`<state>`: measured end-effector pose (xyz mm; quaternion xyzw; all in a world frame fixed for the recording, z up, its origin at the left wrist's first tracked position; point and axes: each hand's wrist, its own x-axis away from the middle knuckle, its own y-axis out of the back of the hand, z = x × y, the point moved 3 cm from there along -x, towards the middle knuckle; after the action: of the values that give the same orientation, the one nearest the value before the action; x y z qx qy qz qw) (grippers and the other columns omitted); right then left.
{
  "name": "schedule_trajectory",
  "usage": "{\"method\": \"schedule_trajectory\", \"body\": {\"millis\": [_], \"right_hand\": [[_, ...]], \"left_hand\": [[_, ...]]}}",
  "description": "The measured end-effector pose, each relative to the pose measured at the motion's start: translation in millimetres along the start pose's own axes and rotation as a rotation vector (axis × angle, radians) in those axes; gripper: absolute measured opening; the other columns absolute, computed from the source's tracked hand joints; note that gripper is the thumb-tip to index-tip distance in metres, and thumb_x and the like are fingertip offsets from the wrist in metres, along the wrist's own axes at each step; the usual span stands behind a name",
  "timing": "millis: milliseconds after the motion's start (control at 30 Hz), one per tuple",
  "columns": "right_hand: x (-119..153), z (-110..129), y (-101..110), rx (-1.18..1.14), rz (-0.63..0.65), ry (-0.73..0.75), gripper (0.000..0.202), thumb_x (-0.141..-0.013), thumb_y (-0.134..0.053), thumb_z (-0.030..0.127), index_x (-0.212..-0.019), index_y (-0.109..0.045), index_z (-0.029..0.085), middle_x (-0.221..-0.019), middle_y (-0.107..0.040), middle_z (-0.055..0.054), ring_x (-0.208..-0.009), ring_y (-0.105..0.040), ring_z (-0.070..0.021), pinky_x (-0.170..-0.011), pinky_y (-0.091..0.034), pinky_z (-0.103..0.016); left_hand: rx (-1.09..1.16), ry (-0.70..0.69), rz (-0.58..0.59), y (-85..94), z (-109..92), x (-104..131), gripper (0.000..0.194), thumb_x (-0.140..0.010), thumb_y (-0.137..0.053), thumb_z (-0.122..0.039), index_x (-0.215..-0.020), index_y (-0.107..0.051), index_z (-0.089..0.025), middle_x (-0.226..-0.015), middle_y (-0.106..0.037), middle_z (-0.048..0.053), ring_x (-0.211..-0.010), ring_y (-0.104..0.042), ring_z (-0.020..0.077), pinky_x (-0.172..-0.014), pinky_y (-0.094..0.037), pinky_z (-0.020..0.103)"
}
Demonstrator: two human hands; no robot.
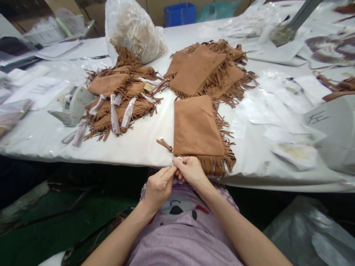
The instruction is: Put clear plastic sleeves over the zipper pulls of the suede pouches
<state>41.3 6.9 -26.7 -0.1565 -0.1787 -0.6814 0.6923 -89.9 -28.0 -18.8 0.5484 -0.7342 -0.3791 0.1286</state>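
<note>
A tan fringed pouch (197, 125) lies flat at the table's front edge, fringe along its right and near sides. From its near left corner sticks out a zipper pull (165, 144). Just below that corner my left hand (161, 184) and my right hand (192, 170) meet, fingertips pinched together. A small whitish piece (179, 158) shows between the fingers of my right hand; its kind is too small to make out. What my left fingers pinch is hidden.
More fringed pouches (198, 70) are stacked behind. To the left lies a heap of pouches with wrapped straps (115, 114), near a grey tape dispenser (74, 105). A stuffed plastic bag (135, 31) stands behind it. White papers (263, 107) cover the right side.
</note>
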Motion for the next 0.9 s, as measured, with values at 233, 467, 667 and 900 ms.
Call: {"method": "schedule_trajectory", "body": {"millis": [233,467,667,900], "right_hand": [[2.4,-0.3,-0.6,-0.055,-0.047,-0.044,0.028,-0.078,-0.056,0.034,-0.055,-0.052,0.017,-0.040,-0.055,0.002,-0.028,-0.045,-0.0076,-0.026,-0.033,-0.016],[1.1,-2.0,-0.8,-0.066,-0.042,-0.019,0.027,-0.076,-0.059,0.036,-0.057,-0.053,0.017,-0.042,-0.058,0.001,-0.031,-0.048,-0.0074,-0.028,-0.033,-0.014],[6.3,1.9,3.2,-0.093,0.002,0.036,0.031,-0.074,-0.059,0.041,-0.057,-0.056,0.016,-0.040,-0.055,0.003,-0.031,-0.045,-0.0064,-0.031,-0.032,-0.015],[0.7,-2.0,4.7,-0.140,0.012,0.034,0.042,-0.078,-0.058,0.047,-0.050,-0.053,0.016,-0.035,-0.050,0.003,-0.028,-0.038,-0.0047,-0.031,-0.023,-0.016]], "left_hand": [[0.001,0.028,0.082,13.4,39.5,85.7,0.043,-0.091,-0.039,-0.011,-0.131,-0.051,-0.023,-0.125,-0.061,0.009,-0.113,-0.058,0.0198,-0.098,-0.046,0.033],[0.092,0.465,-0.181,53.5,28.9,64.6,0.029,-0.087,-0.053,-0.036,-0.108,-0.063,-0.019,-0.103,-0.068,0.009,-0.094,-0.063,0.0235,-0.085,-0.047,0.031],[0.493,0.451,0.008,3.7,-4.3,-12.6,0.026,-0.087,-0.052,-0.042,-0.087,-0.063,-0.018,-0.074,-0.067,0.003,-0.067,-0.062,0.0159,-0.065,-0.046,0.024],[1.115,0.764,0.178,-14.2,-0.4,-15.4,0.035,-0.077,-0.061,-0.049,-0.080,-0.057,-0.014,-0.060,-0.056,-0.002,-0.036,-0.038,0.0039,-0.034,-0.025,0.016]]}}
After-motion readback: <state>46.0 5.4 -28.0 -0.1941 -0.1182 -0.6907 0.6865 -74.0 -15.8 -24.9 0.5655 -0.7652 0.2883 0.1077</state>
